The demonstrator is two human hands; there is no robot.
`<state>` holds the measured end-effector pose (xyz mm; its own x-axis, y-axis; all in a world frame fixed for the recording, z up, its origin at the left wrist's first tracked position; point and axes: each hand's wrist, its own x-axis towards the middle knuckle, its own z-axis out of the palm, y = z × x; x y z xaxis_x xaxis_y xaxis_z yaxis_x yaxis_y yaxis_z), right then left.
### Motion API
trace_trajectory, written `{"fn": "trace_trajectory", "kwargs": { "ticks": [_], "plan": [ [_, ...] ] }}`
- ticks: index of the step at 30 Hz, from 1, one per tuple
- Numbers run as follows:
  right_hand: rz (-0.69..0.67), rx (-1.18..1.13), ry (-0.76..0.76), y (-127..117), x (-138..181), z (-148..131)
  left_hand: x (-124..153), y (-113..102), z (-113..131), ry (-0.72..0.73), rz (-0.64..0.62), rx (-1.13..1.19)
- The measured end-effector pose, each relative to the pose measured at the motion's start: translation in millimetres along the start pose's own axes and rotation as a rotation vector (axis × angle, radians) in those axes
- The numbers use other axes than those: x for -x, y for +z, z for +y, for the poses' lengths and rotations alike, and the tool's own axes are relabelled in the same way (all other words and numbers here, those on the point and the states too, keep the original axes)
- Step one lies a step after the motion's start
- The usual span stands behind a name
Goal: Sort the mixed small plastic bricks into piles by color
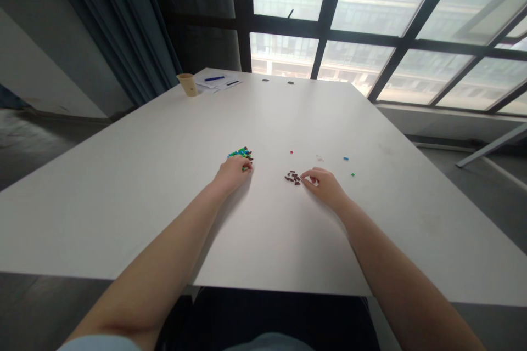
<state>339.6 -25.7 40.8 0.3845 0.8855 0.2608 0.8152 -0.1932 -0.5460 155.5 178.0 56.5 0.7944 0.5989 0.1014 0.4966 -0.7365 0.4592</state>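
My left hand [233,171] rests on the white table [164,175], fingers curled against a small heap of green and blue bricks [241,152]; what the fingers hold, if anything, is hidden. My right hand [325,185] lies to the right, thumb and forefinger pinched together at the edge of a little cluster of dark brown bricks [292,177]. Whether a brick sits in that pinch is too small to see.
Loose single bricks lie beyond my right hand: a red one [291,151], a pale one [319,158], a blue one [346,158] and a green one [353,174]. A paper cup [188,84], papers [217,83] and a blue pen [214,78] are at the far left corner. Windows stand behind.
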Motion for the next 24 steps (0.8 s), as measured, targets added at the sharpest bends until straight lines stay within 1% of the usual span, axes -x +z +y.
{"fn": "trace_trajectory", "kwargs": {
  "ticks": [2, 4, 7, 10, 12, 14, 21, 24],
  "plan": [
    [0.006, -0.001, 0.000, 0.0, 0.1, -1.0, -0.1, 4.2, 7.4, 0.039, 0.006, 0.220],
    [0.014, -0.001, -0.001, 0.2, 0.1, -1.9, 3.1, 9.3, 21.0, 0.028, -0.039, 0.529],
    [0.016, -0.002, -0.010, 0.4, 0.0, -3.1, 13.5, 17.7, 46.4, -0.056, -0.196, 1.019],
    [0.019, -0.007, -0.029, 0.5, -0.2, -4.1, 25.0, 23.0, 65.8, -0.167, -0.360, 1.309],
    [0.025, -0.012, -0.041, 0.6, -0.4, -4.7, 29.8, 24.1, 72.2, -0.219, -0.423, 1.407],
    [0.028, -0.014, -0.051, 0.7, -0.6, -5.3, 31.8, 23.7, 74.4, -0.246, -0.445, 1.455],
    [0.049, -0.007, -0.070, 1.1, -0.8, -7.2, 33.7, 21.0, 76.7, -0.262, -0.436, 1.491],
    [0.053, -0.007, -0.073, 0.5, -1.0, -8.2, 34.0, 22.1, 78.3, -0.200, -0.412, 1.457]
  ]
}}
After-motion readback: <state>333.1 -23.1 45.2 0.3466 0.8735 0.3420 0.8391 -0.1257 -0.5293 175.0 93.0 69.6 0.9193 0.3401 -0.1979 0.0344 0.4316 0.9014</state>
